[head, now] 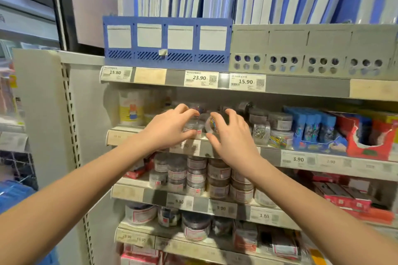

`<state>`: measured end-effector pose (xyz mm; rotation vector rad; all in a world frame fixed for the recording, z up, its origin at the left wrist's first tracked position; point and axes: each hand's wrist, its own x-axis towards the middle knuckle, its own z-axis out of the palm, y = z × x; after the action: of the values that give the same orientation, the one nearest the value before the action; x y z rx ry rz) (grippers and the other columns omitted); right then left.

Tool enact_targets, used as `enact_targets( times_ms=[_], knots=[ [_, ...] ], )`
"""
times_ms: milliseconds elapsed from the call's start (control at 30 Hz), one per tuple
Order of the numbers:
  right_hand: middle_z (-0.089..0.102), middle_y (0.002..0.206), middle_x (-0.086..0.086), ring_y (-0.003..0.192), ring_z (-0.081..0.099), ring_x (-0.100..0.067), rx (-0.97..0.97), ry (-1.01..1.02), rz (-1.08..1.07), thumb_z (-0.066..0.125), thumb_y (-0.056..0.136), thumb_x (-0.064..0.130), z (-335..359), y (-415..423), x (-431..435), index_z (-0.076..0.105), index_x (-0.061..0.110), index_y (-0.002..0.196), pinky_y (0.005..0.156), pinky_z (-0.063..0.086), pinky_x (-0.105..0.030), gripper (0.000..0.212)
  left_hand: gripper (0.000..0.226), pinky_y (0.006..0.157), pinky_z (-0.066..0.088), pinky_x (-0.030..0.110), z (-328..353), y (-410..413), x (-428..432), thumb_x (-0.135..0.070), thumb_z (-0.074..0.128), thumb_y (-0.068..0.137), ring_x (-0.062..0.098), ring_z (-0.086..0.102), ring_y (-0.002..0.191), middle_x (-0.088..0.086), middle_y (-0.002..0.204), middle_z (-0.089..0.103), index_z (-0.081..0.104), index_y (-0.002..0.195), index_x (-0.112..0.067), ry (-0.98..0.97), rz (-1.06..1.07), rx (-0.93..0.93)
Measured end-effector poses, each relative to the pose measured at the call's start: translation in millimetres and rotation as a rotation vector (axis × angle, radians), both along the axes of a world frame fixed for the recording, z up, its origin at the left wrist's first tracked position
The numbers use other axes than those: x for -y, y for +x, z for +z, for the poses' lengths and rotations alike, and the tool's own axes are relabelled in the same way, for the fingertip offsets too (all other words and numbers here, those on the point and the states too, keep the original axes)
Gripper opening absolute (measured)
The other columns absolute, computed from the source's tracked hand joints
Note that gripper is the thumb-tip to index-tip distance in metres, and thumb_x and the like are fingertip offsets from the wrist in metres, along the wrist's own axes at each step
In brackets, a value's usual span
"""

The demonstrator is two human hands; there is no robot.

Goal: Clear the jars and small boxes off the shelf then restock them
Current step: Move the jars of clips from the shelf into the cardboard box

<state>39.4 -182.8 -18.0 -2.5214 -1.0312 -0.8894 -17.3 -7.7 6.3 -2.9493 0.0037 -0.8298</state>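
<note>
Jars point(280, 121) are sitting in stacked rows on the shelf point(269, 153), and both hands are reaching in over its front edge. The left hand point(170, 129) is curling round a clear jar point(192, 127), with fingers over its top and thumb under its label, so it is gripping rather than merely touching, as far as the blur allows. The right hand point(233, 139) is gripping a tipped jar point(212, 125) that is lying on its side just beside the left hand, with coloured clips showing through its end. The thumb is pressing from below while the fingers are arching over the back. Taking one jar in each hand is probably speeding the clearing. More jars are standing just right of the right hand, and blue boxes point(312, 128) are sitting beyond them. Lower jars point(196, 176) are sitting stacked beneath both wrists. Clearing is looking barely begun, since the row past the hands is looking full.
</note>
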Motion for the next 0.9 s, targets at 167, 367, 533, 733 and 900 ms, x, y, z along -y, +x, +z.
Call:
enact_targets(
  times_ms=[167, 367, 533, 733, 900],
  knots=[
    [0.039, 0.132, -0.015, 0.116, 0.043, -0.037, -0.011, -0.009, -0.071, 0.043, 0.097, 0.042, 1.0, 21.1, -14.2, 0.030, 0.023, 0.143, 0.099, 0.032, -0.044, 0.052, 0.056, 0.080, 0.046, 0.039, 5.7, 29.8, -7.3, -0.058, 0.047, 0.091, 0.031, 0.057, 0.108, 0.005, 0.123, 0.047, 0.033, 0.140, -0.033, -0.025, 0.032, -0.097],
    [0.046, 0.123, -0.014, 0.114, 0.045, -0.035, -0.046, 0.009, -0.069, 0.042, 0.098, 0.041, -3.4, 29.9, -20.5, 0.028, 0.025, 0.143, 0.097, 0.034, -0.043, 0.050, 0.055, 0.092, 0.046, 0.041, -0.2, 47.1, -4.7, -0.057, 0.044, 0.092, 0.032, 0.054, 0.116, 0.011, 0.125, 0.055, 0.039, 0.140, -0.031, -0.051, 0.038, -0.141],
    [0.043, 0.120, -0.012, 0.109, 0.046, -0.034, -0.019, 0.090, 0.004, 0.054, 0.093, 0.037, -3.8, 27.1, -15.8, 0.038, 0.024, 0.137, 0.094, 0.038, -0.041, 0.048, 0.052, 0.083, 0.051, 0.040, -9.7, 52.1, -9.0, -0.049, 0.057, 0.087, 0.025, 0.061, 0.104, 0.008, 0.115, 0.064, 0.051, 0.132, -0.023, -0.223, -0.040, -0.026],
    [0.052, 0.121, -0.011, 0.105, 0.051, -0.034, 0.079, 0.106, 0.060, 0.065, 0.085, 0.035, -1.1, 17.1, -4.3, 0.050, 0.022, 0.124, 0.088, 0.044, -0.042, 0.044, 0.049, 0.077, 0.045, 0.037, -11.7, 42.7, -8.5, -0.049, 0.059, 0.081, 0.024, 0.056, 0.099, 0.007, 0.106, 0.063, 0.054, 0.119, -0.017, -0.308, -0.095, 0.195],
    [0.052, 0.111, -0.010, 0.096, 0.051, -0.033, 0.052, 0.137, 0.085, 0.067, 0.080, 0.028, 0.3, 2.9, 9.5, 0.052, 0.020, 0.119, 0.082, 0.045, -0.042, 0.043, 0.049, 0.089, 0.046, 0.040, -11.5, 13.7, 2.3, -0.041, 0.067, 0.082, 0.019, 0.054, 0.110, 0.000, 0.118, 0.058, 0.052, 0.124, -0.019, -0.282, -0.177, 0.282]
  ],
)
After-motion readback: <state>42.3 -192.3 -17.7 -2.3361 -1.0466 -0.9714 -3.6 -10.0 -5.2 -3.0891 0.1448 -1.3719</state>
